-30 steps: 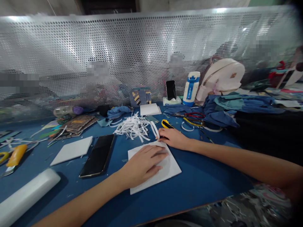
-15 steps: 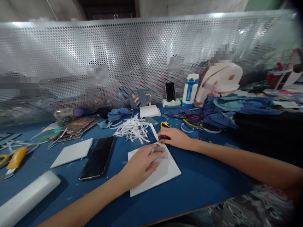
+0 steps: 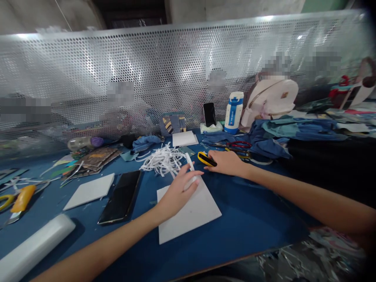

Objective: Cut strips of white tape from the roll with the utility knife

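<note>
- A workshop, with a long blue table (image 3: 243, 219) filling the lower frame
- White strips (image 3: 163, 159) heaped mid-frame, 1 yellow cutter (image 3: 207, 159) near them
- Red-handled scissors (image 3: 244, 145) right of centre, by bunched blue cloth (image 3: 258, 133)
- Perforated metal partition (image 3: 161, 66) spanning the upper frame, a bare grey wall (image 3: 235, 9) behind

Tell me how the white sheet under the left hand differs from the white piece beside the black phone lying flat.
The white sheet looks larger than the white piece. The white sheet is partly covered by the left hand, whereas the white piece is in full view and untouched. Both are white and lie flat on the blue table.
</note>
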### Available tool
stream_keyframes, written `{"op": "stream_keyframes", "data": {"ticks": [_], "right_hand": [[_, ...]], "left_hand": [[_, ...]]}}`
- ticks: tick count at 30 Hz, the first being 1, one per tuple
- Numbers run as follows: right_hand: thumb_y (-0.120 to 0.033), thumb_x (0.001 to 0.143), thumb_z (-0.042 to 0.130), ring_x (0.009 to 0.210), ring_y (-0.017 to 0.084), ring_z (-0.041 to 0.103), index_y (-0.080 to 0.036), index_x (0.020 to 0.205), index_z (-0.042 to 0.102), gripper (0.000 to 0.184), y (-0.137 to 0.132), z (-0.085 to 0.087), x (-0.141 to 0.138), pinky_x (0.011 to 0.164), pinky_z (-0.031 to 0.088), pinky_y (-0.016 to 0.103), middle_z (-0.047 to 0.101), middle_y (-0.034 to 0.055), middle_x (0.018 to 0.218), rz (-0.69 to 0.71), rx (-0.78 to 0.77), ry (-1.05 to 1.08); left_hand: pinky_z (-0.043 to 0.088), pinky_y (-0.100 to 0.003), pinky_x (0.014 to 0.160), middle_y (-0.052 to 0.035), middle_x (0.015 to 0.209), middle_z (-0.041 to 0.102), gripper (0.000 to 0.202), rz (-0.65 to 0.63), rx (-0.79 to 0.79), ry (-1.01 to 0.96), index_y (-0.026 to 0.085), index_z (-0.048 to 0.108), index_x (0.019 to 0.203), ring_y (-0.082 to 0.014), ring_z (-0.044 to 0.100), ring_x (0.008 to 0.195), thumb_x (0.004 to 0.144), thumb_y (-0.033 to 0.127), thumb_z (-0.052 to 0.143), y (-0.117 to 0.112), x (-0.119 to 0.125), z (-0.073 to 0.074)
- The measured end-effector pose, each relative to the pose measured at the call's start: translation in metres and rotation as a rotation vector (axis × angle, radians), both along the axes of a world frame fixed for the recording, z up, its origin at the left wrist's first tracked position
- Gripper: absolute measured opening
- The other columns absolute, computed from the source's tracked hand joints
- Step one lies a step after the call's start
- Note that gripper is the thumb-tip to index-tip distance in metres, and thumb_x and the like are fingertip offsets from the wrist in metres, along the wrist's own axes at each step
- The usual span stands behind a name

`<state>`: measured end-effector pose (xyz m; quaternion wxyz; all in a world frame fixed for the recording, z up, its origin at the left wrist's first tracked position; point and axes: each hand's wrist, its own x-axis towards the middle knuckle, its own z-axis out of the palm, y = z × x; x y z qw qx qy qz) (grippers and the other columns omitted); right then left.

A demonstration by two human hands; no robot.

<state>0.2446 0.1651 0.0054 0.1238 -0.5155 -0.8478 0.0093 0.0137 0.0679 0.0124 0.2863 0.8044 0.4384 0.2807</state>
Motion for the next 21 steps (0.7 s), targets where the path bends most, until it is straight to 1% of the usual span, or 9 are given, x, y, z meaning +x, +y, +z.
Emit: {"op": "stream_keyframes", "data": {"ticks": [3,5,6,8,11,13,15,18,21], "right_hand": [[-0.047,0.081,0.068,0.077,0.028,0.068,-0.019,0.091,0.059,0.032,0.002,-0.004,0.0,0.061,0.038,0.029,0.072,0.0097,0.086,-0.01,-0.044,0.039],[-0.045,0.08,0.068,0.074,0.026,0.067,-0.019,0.084,0.059,0.028,0.006,-0.002,0.001,0.061,0.038,0.029,0.07,0.0076,0.078,-0.01,-0.067,0.099],[-0.046,0.082,0.067,0.074,0.025,0.066,-0.019,0.082,0.059,0.028,0.008,0.0,0.003,0.061,0.039,0.028,0.07,0.0067,0.078,-0.004,-0.071,0.122],[-0.045,0.084,0.064,0.072,0.021,0.064,-0.019,0.081,0.058,0.027,0.014,0.004,0.005,0.06,0.039,0.027,0.07,0.0056,0.081,0.023,-0.138,0.318],[-0.047,0.087,0.061,0.059,0.015,0.056,-0.02,0.084,0.054,0.028,0.019,0.007,0.003,0.05,0.036,0.024,0.067,0.0035,0.075,0.064,-0.369,0.853],[-0.05,0.089,0.056,0.049,0.012,0.049,-0.021,0.09,0.05,0.03,0.016,0.005,-0.002,0.043,0.03,0.023,0.065,0.0018,0.071,0.053,-0.48,1.091],[-0.05,0.091,0.052,0.048,0.01,0.046,-0.022,0.093,0.048,0.029,0.009,0.001,-0.008,0.04,0.027,0.021,0.065,0.0013,0.074,0.029,-0.528,1.207],[-0.043,0.086,0.059,0.055,0.011,0.053,-0.02,0.094,0.052,0.024,-0.001,-0.008,-0.017,0.041,0.034,0.019,0.064,0.0019,0.078,-0.011,-0.612,1.372],[-0.035,0.082,0.064,0.059,0.011,0.056,-0.019,0.094,0.056,0.022,-0.006,-0.016,-0.023,0.043,0.041,0.019,0.065,0.0021,0.079,-0.045,-0.688,1.468]], "left_hand": [[0.031,-0.051,0.116,-0.0086,0.149,0.044,0.032,-0.016,0.005,-0.084,0.029,0.062,0.127,-0.0303,0.033,0.145,0.102,0.04,0.045,0.004,0.009,-0.003],[0.029,-0.048,0.118,-0.0082,0.149,0.044,0.033,0.011,0.007,-0.12,0.03,0.059,0.13,-0.0277,0.035,0.144,0.102,0.038,0.044,0.004,0.01,-0.005],[0.027,-0.048,0.118,-0.0079,0.151,0.042,0.035,0.028,0.009,-0.131,0.03,0.057,0.133,-0.0272,0.033,0.145,0.102,0.037,0.043,0.003,0.009,-0.006],[0.024,-0.049,0.12,-0.0071,0.154,0.039,0.037,0.056,0.009,-0.156,0.031,0.054,0.137,-0.0269,0.029,0.147,0.102,0.037,0.043,0.002,0.006,-0.009],[0.025,-0.048,0.119,-0.0053,0.155,0.04,0.038,0.059,-0.002,-0.191,0.032,0.054,0.138,-0.0267,0.028,0.148,0.102,0.037,0.043,0.001,-0.001,-0.013],[0.027,-0.049,0.118,-0.0047,0.154,0.043,0.037,0.05,-0.014,-0.211,0.032,0.056,0.136,-0.0273,0.03,0.147,0.101,0.037,0.044,0.003,-0.003,-0.015],[0.028,-0.05,0.117,-0.0048,0.153,0.044,0.037,0.048,-0.021,-0.227,0.032,0.057,0.136,-0.0281,0.032,0.146,0.101,0.037,0.044,0.005,-0.004,-0.016],[0.025,-0.052,0.119,-0.0048,0.153,0.045,0.039,0.06,-0.02,-0.245,0.031,0.056,0.137,-0.0278,0.028,0.148,0.1,0.038,0.047,0.005,-0.004,-0.015],[0.022,-0.051,0.12,-0.0034,0.153,0.045,0.039,0.065,-0.017,-0.252,0.033,0.056,0.137,-0.0266,0.025,0.149,0.099,0.038,0.049,0.004,-0.004,-0.014]]}}
